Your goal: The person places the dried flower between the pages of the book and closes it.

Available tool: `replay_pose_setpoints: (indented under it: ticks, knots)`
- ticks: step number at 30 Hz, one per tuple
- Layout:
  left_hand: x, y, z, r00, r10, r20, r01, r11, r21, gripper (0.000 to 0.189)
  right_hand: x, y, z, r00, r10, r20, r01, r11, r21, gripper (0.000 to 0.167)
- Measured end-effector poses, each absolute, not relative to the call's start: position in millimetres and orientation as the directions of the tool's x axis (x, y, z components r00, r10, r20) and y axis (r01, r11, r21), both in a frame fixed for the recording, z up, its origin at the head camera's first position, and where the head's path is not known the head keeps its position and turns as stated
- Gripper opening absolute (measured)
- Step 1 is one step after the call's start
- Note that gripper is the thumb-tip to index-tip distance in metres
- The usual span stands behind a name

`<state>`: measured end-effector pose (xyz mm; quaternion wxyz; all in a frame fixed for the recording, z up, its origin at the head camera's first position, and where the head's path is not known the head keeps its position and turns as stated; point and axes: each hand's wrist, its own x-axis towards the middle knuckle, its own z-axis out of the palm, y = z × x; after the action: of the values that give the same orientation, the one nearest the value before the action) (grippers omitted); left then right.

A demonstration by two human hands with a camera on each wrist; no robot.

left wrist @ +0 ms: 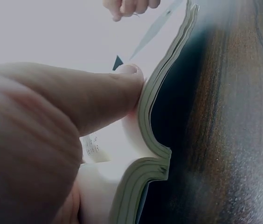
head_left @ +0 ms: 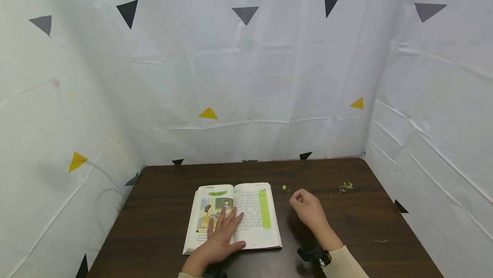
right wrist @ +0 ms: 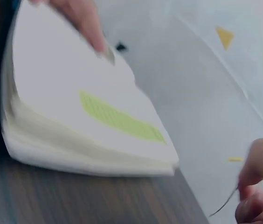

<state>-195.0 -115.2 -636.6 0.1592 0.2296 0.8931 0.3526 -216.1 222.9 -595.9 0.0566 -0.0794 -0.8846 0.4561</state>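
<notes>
An open book (head_left: 256, 238) lies on the table, its left page bearing a coloured picture and its right page text beside a green strip. Across the pages near the centre fold rests my left hand (head_left: 217, 241), fingers straight and spread. Its thumb (left wrist: 99, 95) presses the page by the lower edge in the left wrist view. To the right of the book, my right hand (head_left: 310, 213) pinches the thin stem (right wrist: 225, 204) of a small yellow flower (head_left: 284, 187). The flower head points left, just off the book's right edge.
A small clump of green sprigs (head_left: 345, 187) lies on the dark wooden table (head_left: 154, 209) at the right rear. White sheeting (head_left: 269, 77) with black, grey and yellow triangles encloses the table at the back and both sides.
</notes>
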Motion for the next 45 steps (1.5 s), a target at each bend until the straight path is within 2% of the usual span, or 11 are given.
replay_pose_setpoints:
  ticks: [4,9,12,14,16,21,27,29,32,38,45]
  knots:
    - [-195,-116,-638,-0.845,0.520,-0.122,0.296,0.646,0.704,0.087,-213,191,-597,-0.976,0.220,0.002,0.101,0.457,-0.884,0.011]
    - [-195,-119,-639,-0.846,0.523,-0.107,0.308,0.642,0.702,0.087,-210,154,-606,-0.967,0.240,-0.084,0.133,0.195,-0.972,0.021]
    - [-194,-119,-637,-0.844,0.528,-0.087,0.322,0.631,0.706,0.087,-208,136,-613,-0.967,0.216,-0.137,0.148,0.033,-0.988,0.024]
    - [-193,-119,-636,-0.842,0.535,-0.073,0.330,0.617,0.714,0.086,-207,126,-617,-0.970,0.205,-0.132,0.136,0.002,-0.991,0.024]
    - [-191,-119,-637,-0.837,0.542,-0.068,0.335,0.608,0.720,0.086,-205,117,-618,-0.972,0.204,-0.118,0.125,0.022,-0.992,0.021]
    - [-189,-118,-637,-0.834,0.548,-0.071,0.347,0.620,0.704,0.086,-203,97,-611,-0.972,0.228,-0.051,0.095,0.184,-0.978,0.015]
    - [-193,-120,-637,-0.849,0.524,-0.069,0.323,0.618,0.717,0.094,-209,80,-632,-0.992,0.112,-0.066,0.062,-0.037,-0.997,0.022]
    - [-194,-119,-639,-0.860,0.507,-0.060,0.308,0.610,0.730,0.100,-211,79,-641,-0.994,0.086,-0.063,0.058,-0.064,-0.996,0.023]
    - [-197,-118,-648,-0.881,0.472,-0.036,0.300,0.615,0.729,0.104,-214,78,-647,-0.993,0.098,-0.067,0.067,0.001,-0.998,0.023]
    - [-198,-122,-660,-0.891,0.453,-0.004,0.301,0.599,0.741,0.089,-214,77,-652,-0.994,0.097,-0.058,0.072,0.150,-0.986,0.018]
    - [-195,-125,-644,-0.862,0.506,0.018,0.319,0.515,0.796,0.099,-218,71,-645,-0.994,0.102,-0.045,0.073,0.285,-0.956,0.014]
